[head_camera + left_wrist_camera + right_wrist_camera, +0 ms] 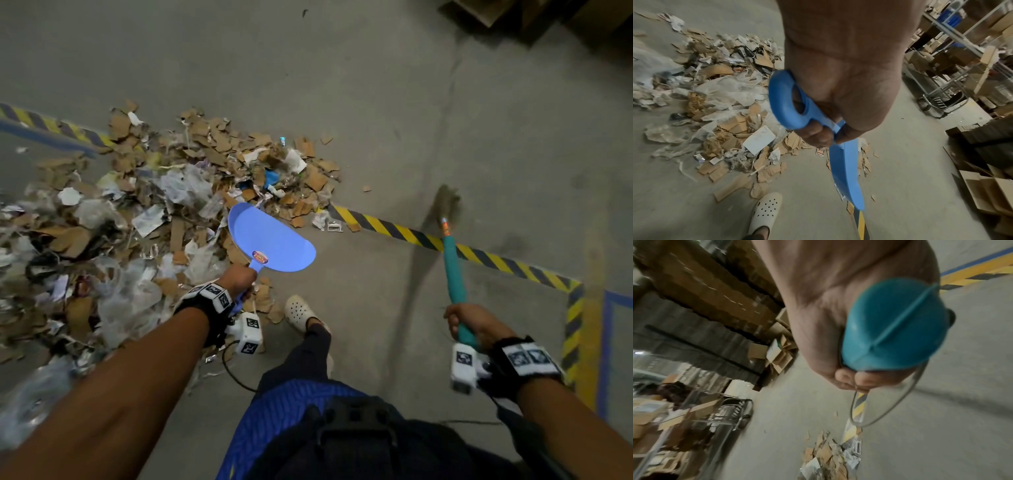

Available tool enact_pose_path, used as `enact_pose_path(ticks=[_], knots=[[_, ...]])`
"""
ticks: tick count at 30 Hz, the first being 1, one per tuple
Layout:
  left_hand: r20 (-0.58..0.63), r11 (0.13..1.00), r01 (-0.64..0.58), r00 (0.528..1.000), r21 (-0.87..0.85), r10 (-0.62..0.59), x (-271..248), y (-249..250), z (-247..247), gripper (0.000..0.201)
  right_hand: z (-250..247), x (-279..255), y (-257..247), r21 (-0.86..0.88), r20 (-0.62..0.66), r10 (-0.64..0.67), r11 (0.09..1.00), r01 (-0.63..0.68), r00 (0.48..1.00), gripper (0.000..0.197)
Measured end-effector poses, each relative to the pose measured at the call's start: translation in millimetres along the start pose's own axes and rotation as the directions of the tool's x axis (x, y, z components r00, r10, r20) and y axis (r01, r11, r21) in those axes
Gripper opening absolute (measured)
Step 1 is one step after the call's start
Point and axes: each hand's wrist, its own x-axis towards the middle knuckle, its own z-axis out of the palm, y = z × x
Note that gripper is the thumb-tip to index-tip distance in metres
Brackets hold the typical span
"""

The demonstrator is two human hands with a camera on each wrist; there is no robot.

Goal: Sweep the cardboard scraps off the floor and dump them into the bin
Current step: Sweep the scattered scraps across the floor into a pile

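Overhead, the cardboard scraps (191, 192) lie heaped on the floor (376, 102) ahead and to the left, across the striped hazard tape (404, 229). The left hand (239, 277) is nearer; it grips the handle of a blue dustpan (270, 240) whose pan points forward over the pile's near edge. The right hand (476, 325) is wrapped round the teal broom (454, 270), its long axis running forward, blurred bristles well right of the pile, so I judge the sweep must go leftward. A round sticker on the pan is unreadable. No bin shows.

From the left wrist, fingers (818, 134) curl through the dustpan's loop handle (789, 104); scraps lie leftward.

From the right wrist, the hand clamps the broom's capped end (894, 324); scraps lie below.
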Motion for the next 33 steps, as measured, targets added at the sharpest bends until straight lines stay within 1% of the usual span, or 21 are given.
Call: enact_pose_path(ticks=[2, 3, 5, 6, 7, 8, 10, 11, 13, 14, 17, 19, 21, 23, 26, 27, 29, 31, 33], knots=[[-0.003, 1.000, 0.016, 1.000, -0.001, -0.016, 10, 5, -9, 0.033, 33, 20, -29, -0.053, 0.035, 0.011, 0.999, -0.009, 0.999, 0.037], [-0.012, 1.000, 0.027, 1.000, 0.003, -0.027, 15, 5, -14, 0.033, 52, 27, -40, -0.095, 0.079, 0.019, 0.995, -0.012, 0.997, 0.041], [-0.035, 0.998, 0.058, 0.998, 0.013, -0.057, 25, 3, -24, 0.032, 91, 35, -55, -0.217, 0.205, 0.075, 0.976, -0.029, 0.976, 0.052], [-0.053, 0.997, 0.079, 0.996, 0.000, -0.078, 29, 1, -29, 0.031, 111, 36, -58, -0.289, 0.271, 0.116, 0.957, -0.034, 0.956, 0.056], [-0.070, 0.995, 0.096, 0.993, -0.018, -0.097, 31, 1, -34, 0.032, 130, 33, -61, -0.353, 0.334, 0.161, 0.935, -0.035, 0.929, 0.054], [-0.083, 0.994, 0.106, 0.991, -0.038, -0.109, 34, -1, -38, 0.032, 148, 28, -63, -0.412, 0.392, 0.201, 0.911, -0.024, 0.898, 0.047], [-0.109, 0.989, 0.117, 0.986, -0.090, -0.126, 36, -3, -44, 0.034, 174, 18, -70, -0.506, 0.480, 0.237, 0.861, 0.046, 0.845, 0.037], [-0.126, 0.986, 0.117, 0.983, -0.122, -0.133, 35, -4, -47, 0.035, 182, 11, -76, -0.535, 0.507, 0.244, 0.841, 0.080, 0.827, 0.035], [-0.137, 0.977, 0.135, 0.978, -0.166, -0.158, 35, -6, -56, 0.037, 186, 1, -94, -0.568, 0.537, 0.231, 0.810, 0.145, 0.811, 0.033], [-0.132, 0.970, 0.150, 0.975, -0.193, -0.177, 36, -7, -60, 0.038, 183, -5, -104, -0.585, 0.547, 0.210, 0.789, 0.190, 0.810, 0.029], [-0.118, 0.927, 0.179, 0.966, -0.330, -0.229, 40, -9, -72, 0.042, 158, -24, -135, -0.604, 0.562, 0.079, 0.719, 0.344, 0.823, 0.007], [-0.116, 0.898, 0.174, 0.964, -0.403, -0.238, 44, -7, -79, 0.045, 134, -32, -152, -0.616, 0.541, 0.005, 0.684, 0.391, 0.841, 0.004], [-0.112, 0.888, 0.168, 0.965, -0.429, -0.236, 42, 1, -83, 0.043, 107, -38, -167, -0.633, 0.509, -0.047, 0.656, 0.411, 0.859, 0.007], [-0.112, 0.887, 0.158, 0.967, -0.434, -0.227, 38, 14, -87, 0.038, 78, -42, -180, -0.646, 0.468, -0.094, 0.642, 0.413, 0.878, 0.011], [-0.124, 0.892, 0.138, 0.970, -0.430, -0.209, 40, 32, -90, 0.033, 37, -44, -197, -0.649, 0.401, -0.128, 0.659, 0.380, 0.907, 0.028], [-0.128, 0.893, 0.124, 0.972, -0.432, -0.197, 41, 37, -90, 0.033, 24, -44, -203, -0.642, 0.382, -0.136, 0.673, 0.368, 0.914, 0.026], [-0.126, 0.881, 0.104, 0.975, -0.461, -0.182, 46, 48, -88, 0.033, -1, -41, -217, -0.604, 0.365, -0.149, 0.713, 0.356, 0.919, 0.013], [-0.122, 0.872, 0.096, 0.977, -0.479, -0.175, 51, 58, -84, 0.033, -21, -30, -233, -0.604, 0.315, -0.167, 0.724, 0.333, 0.934, 0.016], [-0.122, 0.867, 0.096, 0.977, -0.488, -0.177, 58, 68, -79, 0.032, -31, -12, -253, -0.611, 0.247, -0.169, 0.737, 0.289, 0.954, 0.018]])
